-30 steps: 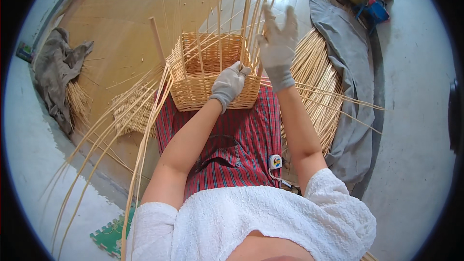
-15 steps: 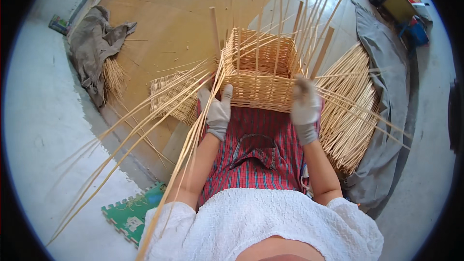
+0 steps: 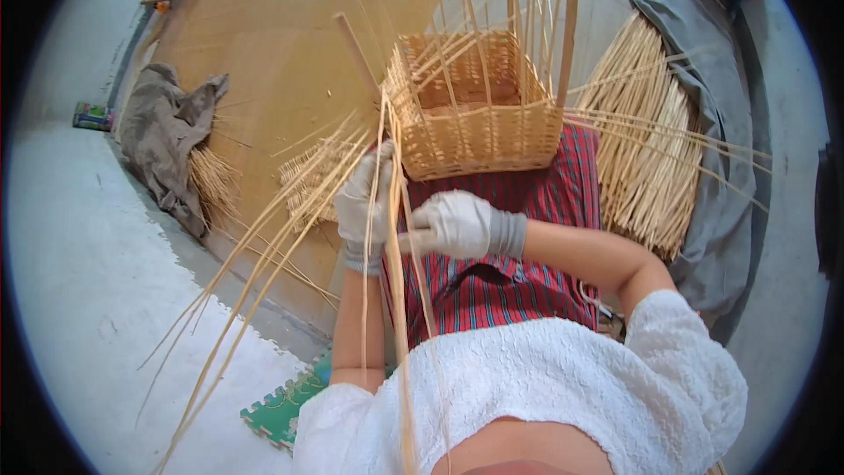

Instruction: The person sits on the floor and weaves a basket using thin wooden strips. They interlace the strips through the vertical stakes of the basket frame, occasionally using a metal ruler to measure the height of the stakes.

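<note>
A square wicker basket (image 3: 483, 142) rests tilted on the red striped cloth over my lap, its front wall facing me and upright rods rising from its rim. From its left corner a bundle of long wicker strands (image 3: 398, 299) hangs toward me. My left hand (image 3: 362, 198), in a pale glove, is closed around strands just below that corner. Across from the right comes my gloved right hand (image 3: 457, 224), its fingers closed at the same hanging strands; the fingertips are partly hidden. Flat wooden stakes (image 3: 568, 48) stand at the basket's corners.
A pile of cut wicker rods (image 3: 646, 149) lies on the right beside a grey cloth (image 3: 716, 211). On the left are a flat woven panel (image 3: 308, 178), a grey-brown cloth (image 3: 156, 127) over more rods, and a green foam mat (image 3: 280, 409). Loose strands stick out both sides.
My right hand has left the basket's right corner and crossed left to the hanging strands. My left hand has shifted onto the strands. In view, the basket sits slightly higher, turned a little.
</note>
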The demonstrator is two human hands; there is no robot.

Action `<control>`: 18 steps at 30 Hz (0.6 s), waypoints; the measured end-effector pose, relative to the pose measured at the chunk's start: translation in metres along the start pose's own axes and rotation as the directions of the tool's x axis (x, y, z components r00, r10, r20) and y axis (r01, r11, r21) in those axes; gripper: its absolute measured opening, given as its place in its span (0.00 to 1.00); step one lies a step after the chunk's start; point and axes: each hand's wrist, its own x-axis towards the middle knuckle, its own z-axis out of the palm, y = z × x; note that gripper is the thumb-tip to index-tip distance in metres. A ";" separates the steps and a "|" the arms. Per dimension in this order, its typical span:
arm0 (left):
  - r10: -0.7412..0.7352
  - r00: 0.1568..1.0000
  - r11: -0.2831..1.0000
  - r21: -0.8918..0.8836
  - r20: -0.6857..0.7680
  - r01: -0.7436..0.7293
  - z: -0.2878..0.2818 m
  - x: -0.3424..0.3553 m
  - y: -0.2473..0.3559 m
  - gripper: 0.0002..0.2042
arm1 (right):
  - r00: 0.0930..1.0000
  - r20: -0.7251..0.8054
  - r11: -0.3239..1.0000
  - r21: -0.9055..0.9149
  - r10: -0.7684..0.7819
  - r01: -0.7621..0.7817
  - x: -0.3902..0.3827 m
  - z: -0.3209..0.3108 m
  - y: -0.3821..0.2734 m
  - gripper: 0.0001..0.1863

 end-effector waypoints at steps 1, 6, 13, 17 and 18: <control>0.037 0.999 0.999 0.020 0.021 -0.037 0.000 0.004 -0.003 0.16 | 0.993 -0.120 1.000 0.017 -0.016 0.018 0.001 -0.005 0.004 0.21; 0.002 0.991 0.986 -0.166 -0.137 -0.025 0.017 -0.009 -0.022 0.21 | 0.894 -0.443 0.992 0.059 -0.071 0.108 0.023 -0.007 -0.020 0.15; 0.253 0.963 0.956 0.126 0.099 -0.264 0.008 0.030 0.006 0.15 | 0.822 -0.569 0.997 -0.055 0.014 -0.055 0.033 -0.005 -0.008 0.13; 0.187 0.970 0.938 0.266 0.153 -0.223 -0.012 0.030 -0.003 0.11 | 0.861 -0.508 0.996 -0.081 -0.007 -0.039 0.051 -0.022 -0.016 0.16; 0.187 0.979 0.935 0.292 0.083 -0.203 -0.009 0.024 -0.006 0.12 | 0.904 -0.426 0.992 -0.125 -0.026 -0.030 0.054 -0.025 -0.015 0.18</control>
